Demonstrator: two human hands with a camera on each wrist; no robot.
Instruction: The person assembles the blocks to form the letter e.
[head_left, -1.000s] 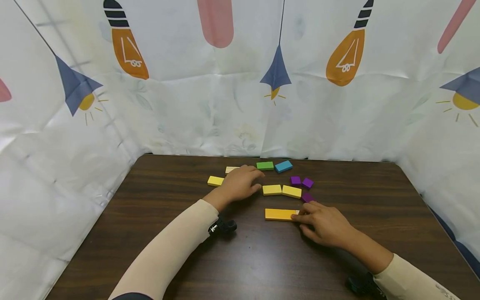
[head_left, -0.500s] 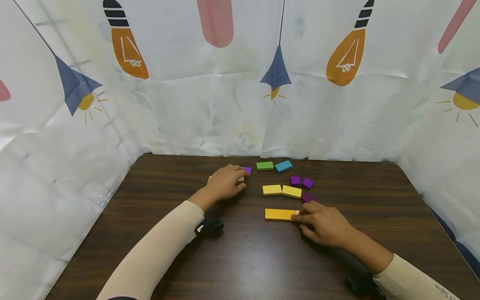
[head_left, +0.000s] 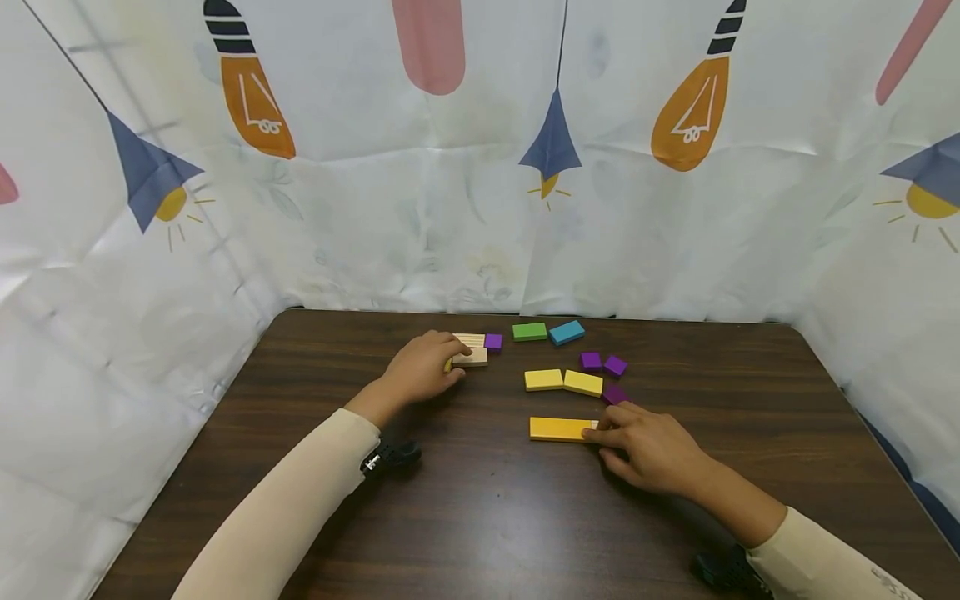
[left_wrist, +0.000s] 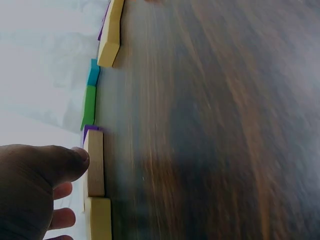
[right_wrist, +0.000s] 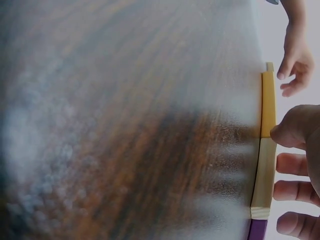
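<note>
A: On the dark wooden table [head_left: 525,517], the largest piece?
B: Long orange-yellow wooden plank [head_left: 561,428], right hand [head_left: 651,450] pinching its right end with curled fingers.
A: Next?
B: Pale natural-wood block [head_left: 472,357], left hand [head_left: 417,371] touching its left end, thumb pressed on; better slid slowly, flat.

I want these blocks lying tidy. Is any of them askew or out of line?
Mostly neat. The blue block sits angled beside the straight green block, and the purple cubes lie scattered at odd angles by the yellow pair. Nothing looks damaged.
</note>
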